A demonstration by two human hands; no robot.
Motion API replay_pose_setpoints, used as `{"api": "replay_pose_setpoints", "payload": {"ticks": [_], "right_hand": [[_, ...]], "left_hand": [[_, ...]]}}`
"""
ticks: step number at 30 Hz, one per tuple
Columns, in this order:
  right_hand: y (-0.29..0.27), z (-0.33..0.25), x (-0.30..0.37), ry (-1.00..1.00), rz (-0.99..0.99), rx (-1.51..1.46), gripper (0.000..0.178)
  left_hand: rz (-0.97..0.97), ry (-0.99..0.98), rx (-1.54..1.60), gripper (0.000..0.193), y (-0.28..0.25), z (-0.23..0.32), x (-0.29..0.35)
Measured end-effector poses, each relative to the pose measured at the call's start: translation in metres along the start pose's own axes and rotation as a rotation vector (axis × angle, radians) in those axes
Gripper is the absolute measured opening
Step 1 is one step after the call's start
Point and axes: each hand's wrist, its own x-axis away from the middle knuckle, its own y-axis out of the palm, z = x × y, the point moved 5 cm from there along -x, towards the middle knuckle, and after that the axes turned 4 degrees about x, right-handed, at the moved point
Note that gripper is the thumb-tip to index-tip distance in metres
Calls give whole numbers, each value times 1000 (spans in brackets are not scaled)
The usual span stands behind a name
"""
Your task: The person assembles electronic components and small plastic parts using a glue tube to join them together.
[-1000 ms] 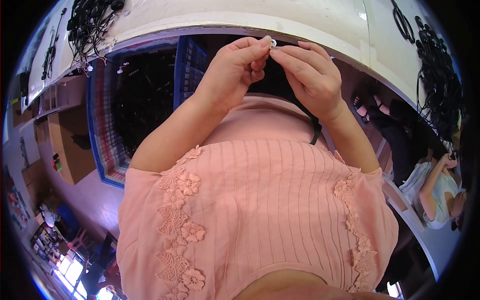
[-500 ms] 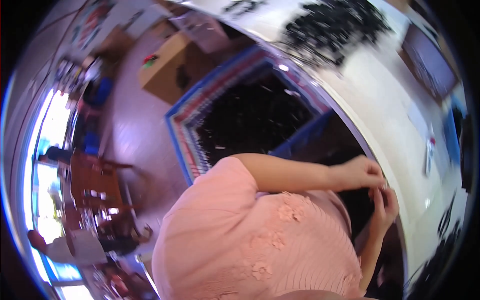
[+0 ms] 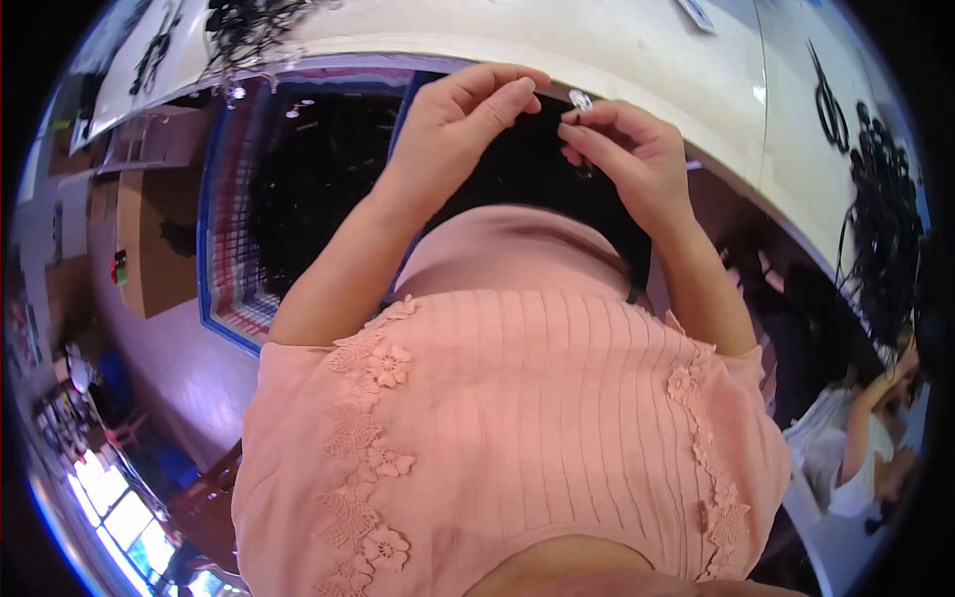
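Holding a small white piece [image 3: 580,99] in the right hand [image 3: 637,154], pinched between thumb and fingers, with the white end poking out above the fingertips, toward the table. Raised opposite, at nearly the same height: left hand [image 3: 453,119], apart from the piece, with thumb and fingers bent in close together; cannot tell from this angle if anything is caught between them. Both just short of the front edge of a white table [image 3: 647,55], over a dark area above the lap. Wearing a pink top [image 3: 517,398] with flower trim down both sides.

On the table, upper left: tangle of black cables [image 3: 254,25], with thin ends reaching the edge. On the right side: coiled black cable [image 3: 828,114], near a bigger black cable bundle [image 3: 880,199]. Below the table, left of the left forearm: blue-rimmed crate [image 3: 211,269] with checked lining, holding a black heap [image 3: 318,189]. Farther left, on the floor: cardboard box [image 3: 154,244]. At far right, by the table: another person [image 3: 831,438] in a light top. Lower left: bright window [image 3: 119,507].
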Motion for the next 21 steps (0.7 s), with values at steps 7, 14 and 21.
{"api": "replay_pose_setpoints", "payload": {"ticks": [7, 14, 21], "right_hand": [[-9, -4, 19, -116, 50, 192, 11], [-8, -7, 22, -229, 68, 356, 12], [-4, -8, 21, -268, 24, 413, 14]], "left_hand": [[-142, -112, -11, 20, 17, -9, -3], [-172, -239, 84, 18, 17, -13, 1], [-251, -235, -20, 18, 16, -7, -9]]}}
